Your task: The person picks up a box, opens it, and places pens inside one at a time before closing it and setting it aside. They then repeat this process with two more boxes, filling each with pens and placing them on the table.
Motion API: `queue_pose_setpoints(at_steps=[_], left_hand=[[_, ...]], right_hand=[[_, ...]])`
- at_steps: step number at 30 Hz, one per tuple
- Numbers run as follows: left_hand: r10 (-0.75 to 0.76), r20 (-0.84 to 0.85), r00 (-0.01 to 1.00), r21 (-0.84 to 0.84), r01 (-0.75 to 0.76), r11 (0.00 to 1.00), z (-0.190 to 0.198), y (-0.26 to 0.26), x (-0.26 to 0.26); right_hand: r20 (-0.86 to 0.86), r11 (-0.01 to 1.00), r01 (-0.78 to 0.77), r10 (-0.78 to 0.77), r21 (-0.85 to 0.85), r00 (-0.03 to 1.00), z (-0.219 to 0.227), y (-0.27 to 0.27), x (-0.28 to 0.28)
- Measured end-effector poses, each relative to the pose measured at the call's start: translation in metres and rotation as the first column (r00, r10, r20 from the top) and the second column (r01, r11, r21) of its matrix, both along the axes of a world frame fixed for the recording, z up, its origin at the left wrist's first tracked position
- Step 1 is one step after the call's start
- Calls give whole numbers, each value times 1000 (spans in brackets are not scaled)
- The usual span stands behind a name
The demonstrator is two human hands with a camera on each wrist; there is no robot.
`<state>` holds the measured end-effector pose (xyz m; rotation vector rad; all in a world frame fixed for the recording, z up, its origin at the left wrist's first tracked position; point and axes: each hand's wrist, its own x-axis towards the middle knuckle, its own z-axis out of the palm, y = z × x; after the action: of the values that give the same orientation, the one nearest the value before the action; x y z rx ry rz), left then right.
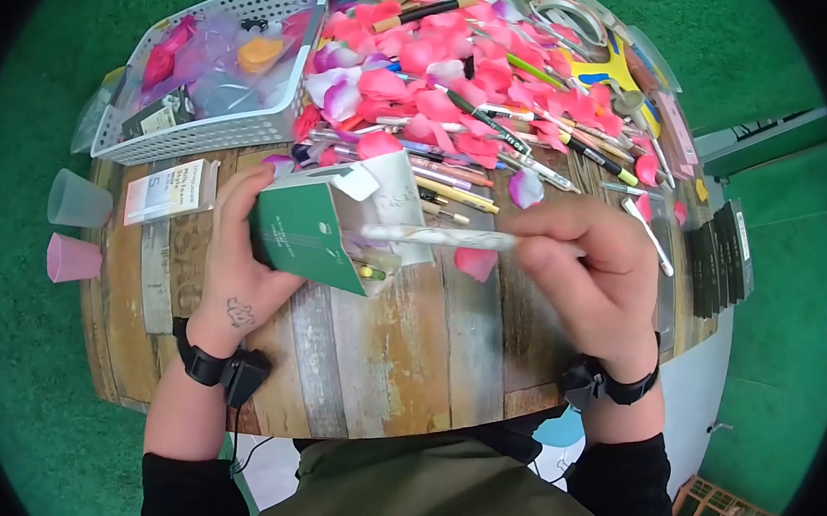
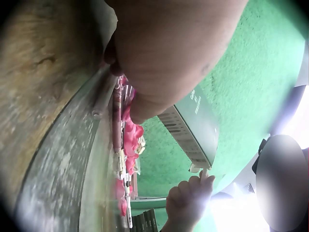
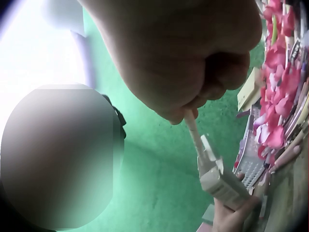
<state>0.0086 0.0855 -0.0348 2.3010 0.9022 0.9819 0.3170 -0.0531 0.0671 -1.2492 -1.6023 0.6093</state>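
Note:
My left hand [image 1: 237, 279] grips a small green and white carton [image 1: 296, 229], tilted with its open end facing right and its white flap folded out. Several pens with coloured ends [image 1: 371, 272] show inside that opening. Between thumb and fingers, my right hand [image 1: 609, 276] pinches a white pen with a faint twisted pattern [image 1: 449, 236]. The pen lies nearly level, its far end overlapping the carton's opening in the head view. From the right wrist, the pen [image 3: 194, 133] also reaches the mouth of the carton [image 3: 224, 186].
Pink and purple petals [image 1: 382, 85] lie heaped over many loose pens at the back. A white perforated basket [image 1: 201, 142] with wrapped items stands back left. A milk foam box [image 1: 171, 191], a clear cup [image 1: 80, 198] and a pink cup [image 1: 74, 259] are left. Dark packets [image 1: 720, 260] sit right.

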Motion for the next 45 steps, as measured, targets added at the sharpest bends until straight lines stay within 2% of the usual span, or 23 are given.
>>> queue_pose_setpoints(at_steps=[2,4,5,7,8,10,12,15,17,18,20,23,24,26,28,29,31,33,36,39,42,43,45], left_hand=[[-24,-1,1000,18,24,1000,0,0,1],[-26,-12,1000,-25,26,999,-1,-2,2],[-28,-16,999,-49,27,998,-1,-4,2],[21,157,987,-396,43,917,1,-10,7],[52,201,978,-423,38,905,3,-9,8],[98,293,951,-491,62,869,8,-6,8],[120,354,928,-558,106,823,12,-2,5],[147,391,909,-558,107,823,8,-1,7],[155,331,931,-554,58,830,8,-2,5],[143,313,939,-520,44,853,5,-2,5],[116,323,939,-451,45,891,-2,0,5],[37,238,971,-289,34,957,1,3,3],[81,180,980,-268,-31,963,1,5,0],[75,114,991,-171,-54,984,3,9,-3],[78,71,994,-97,-71,993,4,11,-6],[70,59,996,-68,-66,996,5,11,-5],[59,34,998,-42,-57,997,8,10,-4],[49,6,999,-47,-49,998,12,7,-2],[46,-15,999,-32,-46,998,13,6,-1],[34,2,999,-49,-34,998,13,5,1],[15,-34,999,1,-15,1000,7,8,-2],[53,75,996,-143,-42,989,6,7,1],[178,257,950,-428,-53,902,8,3,6]], right_hand=[[224,995,0,-22,100,974,1,14,-16],[291,990,32,-72,140,954,6,32,-39],[254,990,50,-83,133,964,15,41,-47],[55,993,100,-104,68,993,19,55,-45],[-113,993,117,-116,2,987,19,61,-39],[-21,978,179,-183,-110,983,19,62,-22],[233,963,226,-188,-150,954,-10,62,-12],[489,972,147,-39,-185,872,-39,52,-5],[576,951,192,-18,-242,817,-47,46,-8],[615,938,220,-10,-267,789,-51,44,-9],[654,944,237,-30,-231,756,-56,44,-10],[704,954,255,-74,-156,706,-59,41,-6],[720,959,253,-87,-127,689,-58,40,-3],[484,911,325,-172,-253,858,-39,30,2],[209,871,341,-282,-354,936,-23,18,13],[60,856,344,-349,-386,935,-18,12,23],[-149,895,388,-423,-220,894,-14,3,38],[-353,949,289,-316,-128,881,2,-8,42],[-377,972,230,-231,-48,897,17,-15,29],[-92,933,353,-359,-75,929,27,-7,-3],[133,939,345,-342,0,930,29,12,-29],[232,949,307,-314,70,920,31,18,-35],[450,957,119,-231,263,863,41,39,-44]])
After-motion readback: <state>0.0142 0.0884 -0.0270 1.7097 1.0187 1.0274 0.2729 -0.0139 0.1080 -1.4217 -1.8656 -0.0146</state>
